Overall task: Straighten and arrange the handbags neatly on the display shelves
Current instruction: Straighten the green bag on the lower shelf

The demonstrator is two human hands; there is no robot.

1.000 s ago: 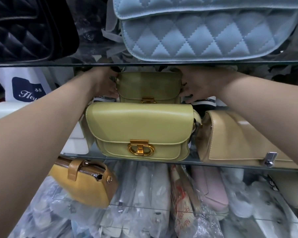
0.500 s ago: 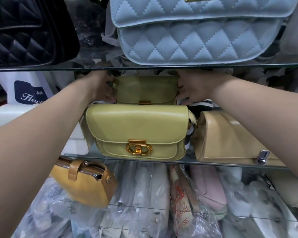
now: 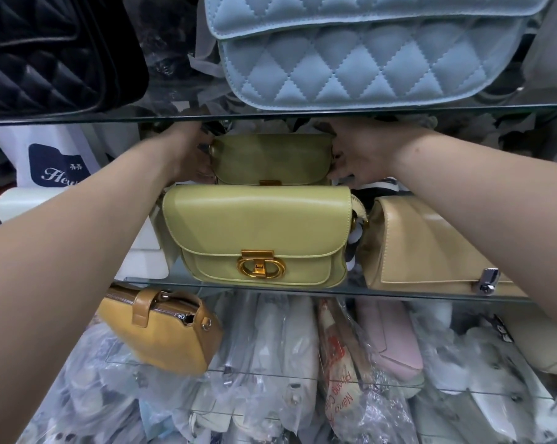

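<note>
Both hands reach over the front green handbag (image 3: 254, 233), which stands at the front edge of the glass shelf (image 3: 302, 289). Directly behind it sits the rear green handbag (image 3: 270, 158), grasped at its ends: left hand (image 3: 187, 155) on one side, right hand (image 3: 357, 155) on the other, tight under the upper glass shelf (image 3: 270, 114). A tan handbag (image 3: 424, 245) nearly touches the front bag's right side.
</note>
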